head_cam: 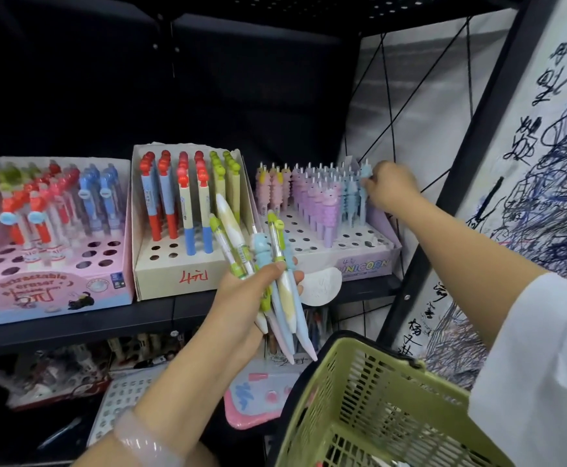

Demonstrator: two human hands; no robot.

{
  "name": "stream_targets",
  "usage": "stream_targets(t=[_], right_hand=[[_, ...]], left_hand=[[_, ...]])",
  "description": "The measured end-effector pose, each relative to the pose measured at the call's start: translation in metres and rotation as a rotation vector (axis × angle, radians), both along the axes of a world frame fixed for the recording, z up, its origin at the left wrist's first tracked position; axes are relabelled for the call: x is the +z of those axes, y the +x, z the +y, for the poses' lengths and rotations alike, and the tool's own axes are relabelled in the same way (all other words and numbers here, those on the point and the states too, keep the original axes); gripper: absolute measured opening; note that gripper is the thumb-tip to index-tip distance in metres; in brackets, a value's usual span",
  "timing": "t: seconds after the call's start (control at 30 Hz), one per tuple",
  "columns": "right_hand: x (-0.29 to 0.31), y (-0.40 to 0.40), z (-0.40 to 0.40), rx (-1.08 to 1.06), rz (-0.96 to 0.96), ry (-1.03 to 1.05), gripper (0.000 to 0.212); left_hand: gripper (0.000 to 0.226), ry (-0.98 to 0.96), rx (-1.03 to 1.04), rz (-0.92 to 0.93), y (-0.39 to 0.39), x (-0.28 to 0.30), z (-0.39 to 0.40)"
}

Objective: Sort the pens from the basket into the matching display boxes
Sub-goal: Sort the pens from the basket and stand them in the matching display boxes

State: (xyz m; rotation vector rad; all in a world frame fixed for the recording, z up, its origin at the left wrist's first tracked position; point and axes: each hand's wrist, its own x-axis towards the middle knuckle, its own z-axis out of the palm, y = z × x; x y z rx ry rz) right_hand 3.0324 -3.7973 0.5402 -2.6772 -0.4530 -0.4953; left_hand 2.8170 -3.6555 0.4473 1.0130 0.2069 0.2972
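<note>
My left hand [241,294] grips a bundle of several pens [277,274], green, pale blue and cream, held in front of the shelf. My right hand [389,187] reaches to the back right corner of the unicorn display box [362,261] and pinches a light blue unicorn pen [364,183] standing in its last row. That box holds rows of pink, lilac and blue pens. A cream display box [174,267] with red, blue and green pens stands in the middle. A pink eraser-pen box [49,284] stands on the left. The green basket [369,399] hangs at the lower right.
The boxes stand on a dark metal shelf [73,325] with another shelf of stationery below. A black upright post [443,203] and a scribbled white test paper [544,163] lie to the right. A white oval label [319,284] hangs at the shelf edge.
</note>
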Motion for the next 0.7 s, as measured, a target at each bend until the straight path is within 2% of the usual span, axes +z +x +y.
stream_targets(t=[0.03, 0.13, 0.2, 0.3, 0.33, 0.37, 0.43, 0.5, 0.53, 0.6, 0.7], right_hand=[[0.001, -0.002, 0.000, -0.006, 0.039, -0.034, 0.028], [-0.004, -0.007, 0.003, -0.058, 0.117, -0.219, 0.013], [-0.010, -0.013, 0.005, -0.101, 0.112, -0.230, 0.007], [-0.014, -0.039, 0.006, -0.094, -0.150, 0.063, 0.010], [-0.015, -0.053, 0.009, -0.007, -0.214, 0.193, 0.014], [-0.018, -0.068, 0.014, 0.119, -0.182, 0.275, 0.017], [-0.026, -0.104, 0.025, 0.392, 0.094, 0.322, 0.023], [-0.034, -0.134, 0.033, 0.569, 0.493, 0.322, 0.025], [-0.037, -0.142, 0.035, 0.628, 0.632, 0.331, 0.027], [-0.041, -0.147, 0.038, 0.672, 0.745, 0.419, 0.032], [-0.045, -0.151, 0.042, 0.614, 0.743, 0.561, 0.024]], left_hand=[[0.012, -0.002, -0.001, -0.009, -0.001, -0.001, 0.001], [0.015, -0.016, -0.024, -0.039, -0.006, -0.002, 0.002], [0.015, -0.028, -0.027, -0.051, -0.010, -0.002, 0.004], [0.018, -0.039, -0.015, -0.063, -0.014, -0.001, 0.008], [0.020, -0.048, -0.009, -0.066, -0.015, -0.001, 0.009], [0.021, -0.056, -0.006, -0.065, -0.015, 0.000, 0.010], [0.018, -0.060, -0.005, -0.054, -0.014, 0.000, 0.009], [0.015, -0.068, 0.005, -0.051, -0.013, 0.001, 0.007], [0.016, -0.083, 0.010, -0.057, -0.013, 0.002, 0.005], [0.017, -0.117, 0.021, -0.068, -0.013, 0.002, 0.002], [0.015, -0.140, 0.045, -0.056, -0.015, 0.004, -0.002]])
